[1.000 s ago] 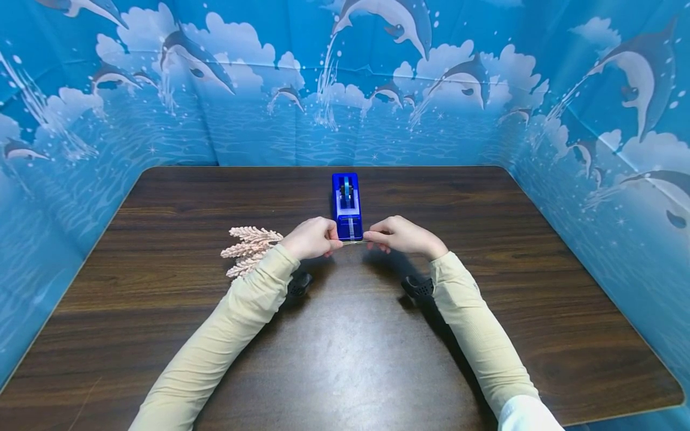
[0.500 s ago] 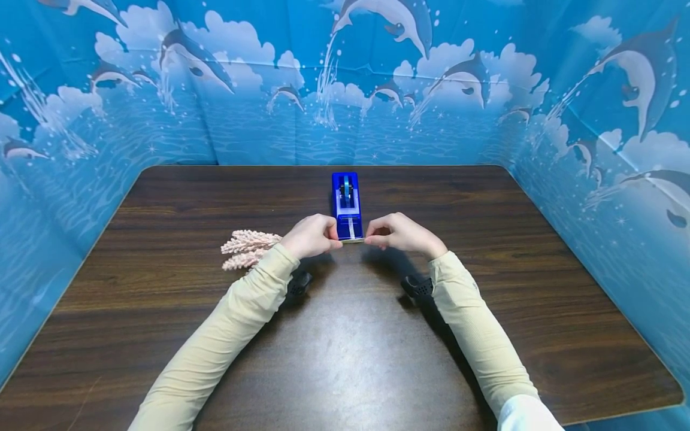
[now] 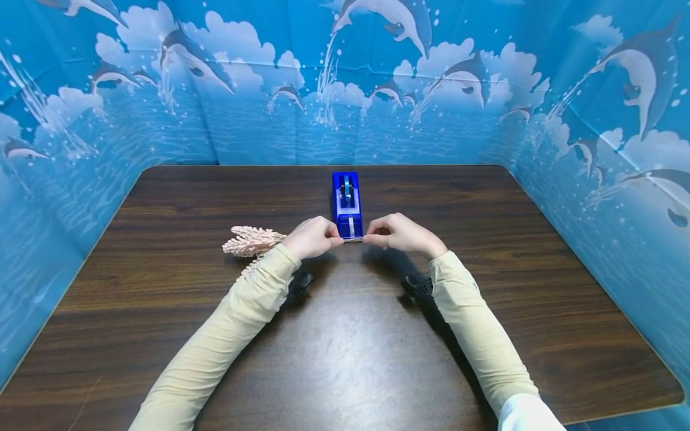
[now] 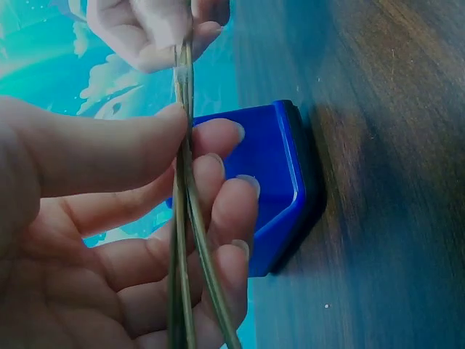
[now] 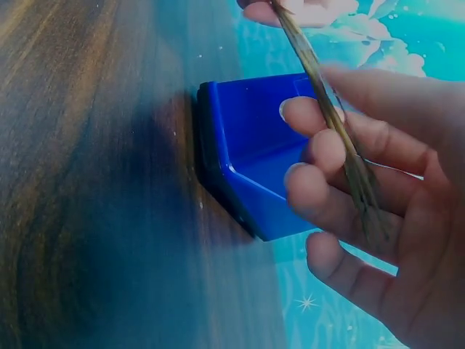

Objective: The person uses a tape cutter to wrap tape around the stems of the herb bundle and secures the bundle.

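A few thin green-brown stems (image 4: 183, 287) run sideways between both hands, just in front of a blue tape dispenser (image 3: 338, 206). They belong to pale pink flower sprigs (image 3: 250, 240), whose fluffy heads stick out left of the left hand, partly behind the sleeve. My left hand (image 3: 312, 235) pinches the stems between thumb and fingers. My right hand (image 3: 403, 234) pinches them close to their cut ends, which show over its fingers in the right wrist view. A shiny clear strip of tape (image 4: 183, 75) lies around the stems between the hands.
The dispenser stands on a dark wood-grain table (image 3: 345, 335), its front end toward the hands and a tape roll (image 3: 346, 190) inside. A blue dolphin-print cloth (image 3: 253, 137) hangs behind the table and along its sides. Black wrist devices (image 3: 417, 287) hang below both forearms.
The flower heads have turned and bunched together at the upper side, with one sprig dropping behind the left sleeve. The right fingers have shifted slightly along the stems; the dispenser stays put.
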Demonstrator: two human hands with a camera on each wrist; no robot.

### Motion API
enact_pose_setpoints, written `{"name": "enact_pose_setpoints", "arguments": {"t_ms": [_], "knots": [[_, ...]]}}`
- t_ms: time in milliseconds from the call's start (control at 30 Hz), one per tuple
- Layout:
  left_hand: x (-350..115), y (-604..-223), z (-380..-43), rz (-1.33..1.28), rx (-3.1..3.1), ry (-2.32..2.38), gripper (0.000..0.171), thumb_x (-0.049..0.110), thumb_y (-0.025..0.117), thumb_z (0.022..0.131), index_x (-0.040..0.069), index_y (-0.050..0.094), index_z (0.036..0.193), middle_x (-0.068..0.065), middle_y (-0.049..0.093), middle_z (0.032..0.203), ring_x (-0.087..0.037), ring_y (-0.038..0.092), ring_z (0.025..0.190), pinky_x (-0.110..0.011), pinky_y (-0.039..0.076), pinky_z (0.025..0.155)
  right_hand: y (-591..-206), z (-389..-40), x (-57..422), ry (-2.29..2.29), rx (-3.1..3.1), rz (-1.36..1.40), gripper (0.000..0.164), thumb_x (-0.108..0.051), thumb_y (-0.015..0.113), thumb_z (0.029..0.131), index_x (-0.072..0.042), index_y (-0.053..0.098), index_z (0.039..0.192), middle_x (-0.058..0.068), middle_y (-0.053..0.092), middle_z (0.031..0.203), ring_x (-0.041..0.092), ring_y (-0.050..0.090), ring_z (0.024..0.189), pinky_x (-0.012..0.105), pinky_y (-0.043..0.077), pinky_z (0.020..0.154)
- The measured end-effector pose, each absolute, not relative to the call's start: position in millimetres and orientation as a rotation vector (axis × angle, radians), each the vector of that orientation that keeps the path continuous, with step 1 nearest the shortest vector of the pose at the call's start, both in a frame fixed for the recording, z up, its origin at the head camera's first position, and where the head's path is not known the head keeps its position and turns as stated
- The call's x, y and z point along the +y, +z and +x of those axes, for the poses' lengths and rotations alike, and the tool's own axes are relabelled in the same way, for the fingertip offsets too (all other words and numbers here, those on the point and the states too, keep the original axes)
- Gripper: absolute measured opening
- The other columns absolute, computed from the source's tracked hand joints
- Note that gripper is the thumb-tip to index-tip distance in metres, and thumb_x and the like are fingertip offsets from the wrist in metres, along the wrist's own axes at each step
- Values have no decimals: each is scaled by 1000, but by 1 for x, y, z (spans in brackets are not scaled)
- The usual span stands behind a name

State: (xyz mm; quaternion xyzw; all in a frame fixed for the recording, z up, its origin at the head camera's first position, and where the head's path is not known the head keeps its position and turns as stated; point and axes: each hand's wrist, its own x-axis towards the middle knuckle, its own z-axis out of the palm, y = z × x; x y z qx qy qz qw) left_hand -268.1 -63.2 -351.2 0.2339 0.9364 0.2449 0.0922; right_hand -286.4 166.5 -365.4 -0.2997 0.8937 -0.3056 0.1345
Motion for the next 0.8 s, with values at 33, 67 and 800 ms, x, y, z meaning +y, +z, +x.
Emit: {"name": "enact_pose_setpoints", "arguments": {"t_ms": [33, 67, 800], "knots": [[-63, -352, -268, 698, 2787, 726, 21, 21, 64, 91, 3, 72, 83, 0, 62, 70, -15, 52, 66, -27, 40, 64, -366, -287, 166, -887, 2592, -844, 29, -25, 55, 99, -1, 69, 91, 16, 65, 76, 19, 58, 65, 26, 47, 63], [-63, -352, -268, 699, 2793, 728, 20, 21, 65, 91, 4, 71, 82, 0, 61, 70, -15, 51, 66, -27, 40, 64, -367, -287, 166, -888, 2594, -817, 32, -27, 53, 100, -1, 69, 90, 15, 65, 76, 17, 57, 64, 26, 47, 62], [-64, -351, -268, 602, 2797, 802, 16, 19, 69, 87, 8, 65, 77, -3, 69, 68, -15, 61, 66, -30, 46, 70, -366, -287, 165, -994, 2578, -776, 29, -20, 48, 102, 2, 66, 94, 17, 61, 79, 16, 55, 66, 36, 51, 66]]}}
